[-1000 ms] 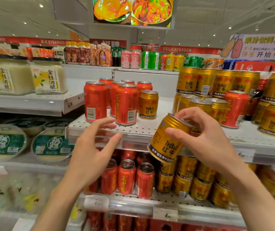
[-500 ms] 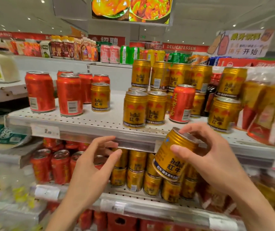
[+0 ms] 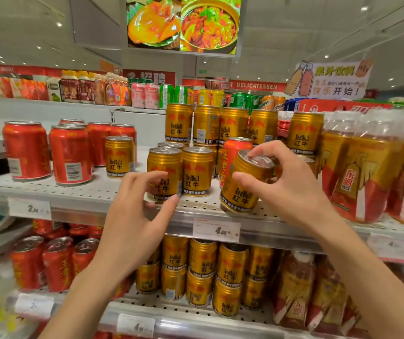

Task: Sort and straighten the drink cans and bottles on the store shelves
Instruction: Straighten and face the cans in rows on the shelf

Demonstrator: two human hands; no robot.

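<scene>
A gold can [image 3: 243, 184] (Red Bull label facing out) tilts left at the front edge of the perforated shelf [image 3: 103, 192], just right of two upright gold cans [image 3: 181, 171].

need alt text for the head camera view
A right hand holds a tilted gold can at the front of a store shelf beside upright gold cans, while the left hand reaches open toward them. Red cans stand left.

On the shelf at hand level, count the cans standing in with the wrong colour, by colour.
Gold can among red cans: 1
Red can among gold cans: 1
Total: 2
</scene>
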